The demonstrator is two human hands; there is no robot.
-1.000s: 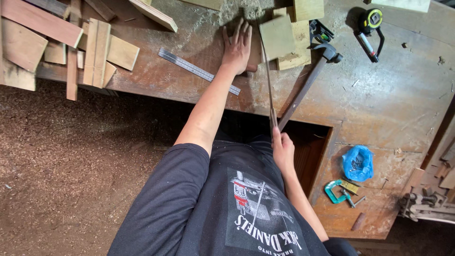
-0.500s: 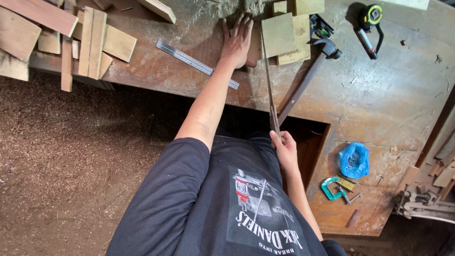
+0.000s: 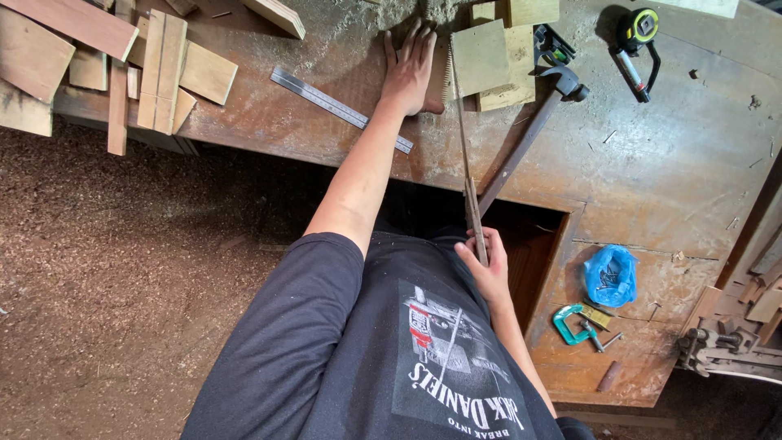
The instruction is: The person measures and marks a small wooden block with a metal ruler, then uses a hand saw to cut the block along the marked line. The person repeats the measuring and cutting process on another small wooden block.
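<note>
My left hand (image 3: 411,65) lies flat with fingers spread on a dark wooden piece (image 3: 434,96) at the far side of the workbench (image 3: 668,163). It presses the piece down without gripping it. My right hand (image 3: 487,270) is close to my body and is closed around the handle of a long thin saw (image 3: 462,138). The blade runs away from me and meets the dark piece just right of my left hand. Sawdust lies piled beyond the fingertips.
A hammer (image 3: 525,138) lies diagonally right of the saw. Light wooden blocks (image 3: 485,53) sit beside it, a steel ruler (image 3: 334,104) lies left of my arm, and offcuts (image 3: 163,69) are piled far left. A tape measure (image 3: 639,28), blue bag (image 3: 611,275) and green clamp (image 3: 574,322) lie right.
My right hand has drawn the saw slightly back toward my body. My left hand stays flat on the wooden piece. The view has shifted a little.
</note>
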